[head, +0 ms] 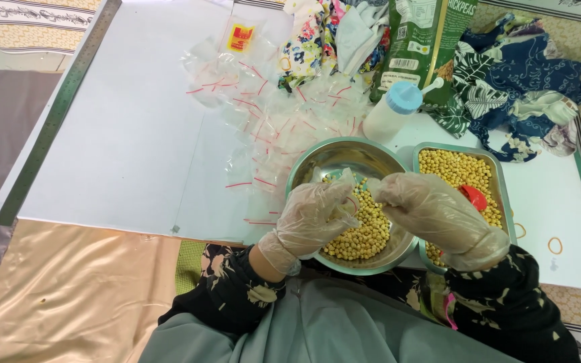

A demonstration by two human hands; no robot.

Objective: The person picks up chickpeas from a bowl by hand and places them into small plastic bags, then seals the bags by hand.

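Both my hands wear thin clear plastic gloves and meet above a round steel bowl [317,156] partly filled with yellow chickpeas [364,235]. My left hand [314,216] and my right hand [432,212] pinch a small clear zip bag [352,185] between them, over the bowl. A rectangular steel tray [500,176] right of the bowl holds more chickpeas and a red scoop [473,196], just beyond my right hand.
A pile of clear zip bags with red seal strips [263,114] lies on the white board [122,134]. A squeeze bottle with a blue cap [393,109], a green chickpea package [419,40], patterned cloths [519,81], a long steel ruler [55,111] and rubber bands [555,245] surround it.
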